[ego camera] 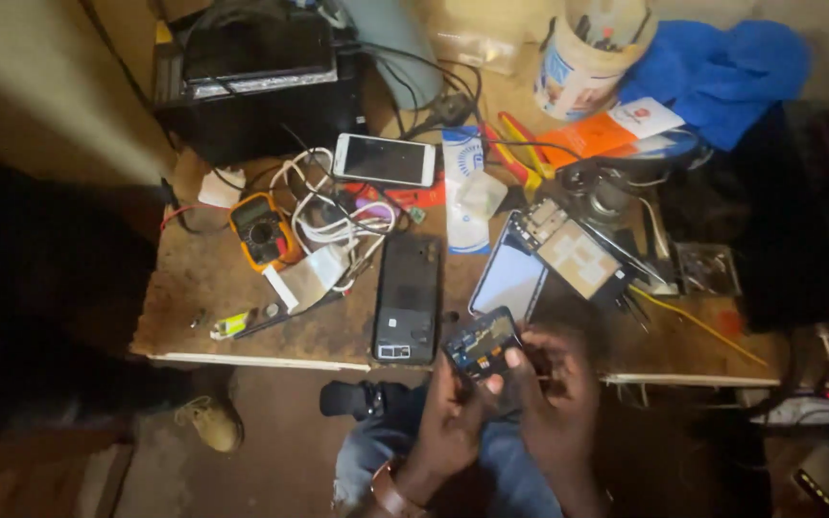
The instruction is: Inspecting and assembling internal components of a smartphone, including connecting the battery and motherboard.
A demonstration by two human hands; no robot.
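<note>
Both my hands hold a small opened phone (483, 343) with its circuit board showing, just over the workbench's front edge. My left hand (453, 422) grips its lower left side with the thumb on top. Fingers of my right hand (554, 398) curl round the phone's right side. A black phone back (407, 297) lies flat on the bench to the left. Just beyond my hands rest a detached screen (510, 276) and an open phone body (573, 254).
The worn wooden bench (203, 278) carries a white phone (384, 159), a yellow multimeter (262, 230), white cables (333, 216), pliers with red and yellow handles (515, 153), a white tub of tools (582, 58) and a blue cloth (722, 72). A black box (256, 77) stands at the back left.
</note>
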